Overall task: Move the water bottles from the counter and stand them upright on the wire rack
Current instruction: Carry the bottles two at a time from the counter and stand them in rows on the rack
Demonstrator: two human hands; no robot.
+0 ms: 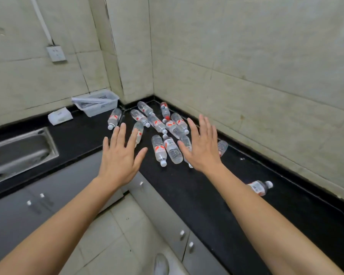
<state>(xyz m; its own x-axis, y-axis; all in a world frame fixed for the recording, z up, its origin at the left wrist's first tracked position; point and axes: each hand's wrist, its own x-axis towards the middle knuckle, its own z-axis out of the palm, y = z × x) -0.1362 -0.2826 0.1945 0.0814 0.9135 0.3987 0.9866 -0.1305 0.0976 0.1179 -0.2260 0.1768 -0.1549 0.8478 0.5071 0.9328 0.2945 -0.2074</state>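
Note:
Several clear water bottles with red-and-white labels lie on their sides in the corner of the black counter (187, 187); the nearest pair (159, 149) is between my hands. One bottle (114, 118) lies apart at the left, another (259, 187) apart at the right near the wall. My left hand (120, 155) and my right hand (203, 147) are both held out over the counter's inner edge, fingers spread and straight, holding nothing. My right hand hides part of two bottles. No wire rack is in view.
A white plastic basket (96, 103) and a white tissue pack (60, 115) sit at the back left of the counter. A steel sink (18, 153) is at the left. Tiled walls close the corner. Grey cabinet doors and a tiled floor lie below.

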